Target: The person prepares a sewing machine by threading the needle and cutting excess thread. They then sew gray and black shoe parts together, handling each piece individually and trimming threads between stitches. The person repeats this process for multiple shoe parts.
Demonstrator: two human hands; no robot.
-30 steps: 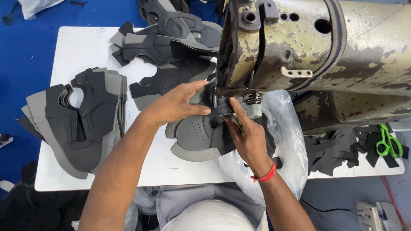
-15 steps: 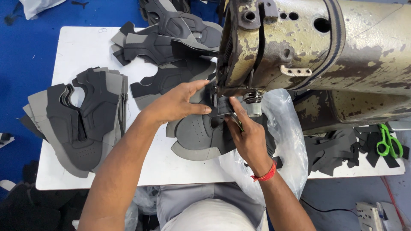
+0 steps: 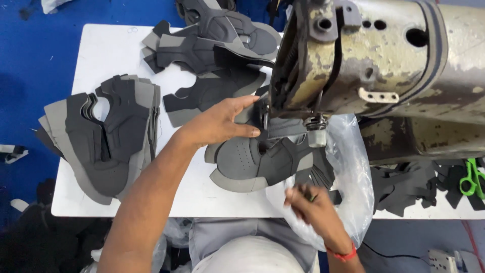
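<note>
A grey and dark shoe upper (image 3: 252, 164) lies on the white table (image 3: 106, 55) under the head of an old cream sewing machine (image 3: 384, 60). My left hand (image 3: 222, 124) rests on the upper's top edge, fingers stretched toward the needle area (image 3: 316, 134), holding the piece down. Low at the table's front edge, my right hand (image 3: 313, 207) is blurred over a clear plastic bag (image 3: 348, 172) holding small dark pieces. Whether its fingers hold anything is unclear. A red band is on that wrist.
A stack of grey cut uppers (image 3: 101, 141) lies at the left of the table, and another pile (image 3: 212, 40) at the back. Dark cut pieces (image 3: 404, 187) and green scissors (image 3: 471, 178) sit under the machine arm at the right. The floor is blue.
My right hand has left the upper at the needle and dropped toward me onto the plastic bag. My left hand stays on the upper.
</note>
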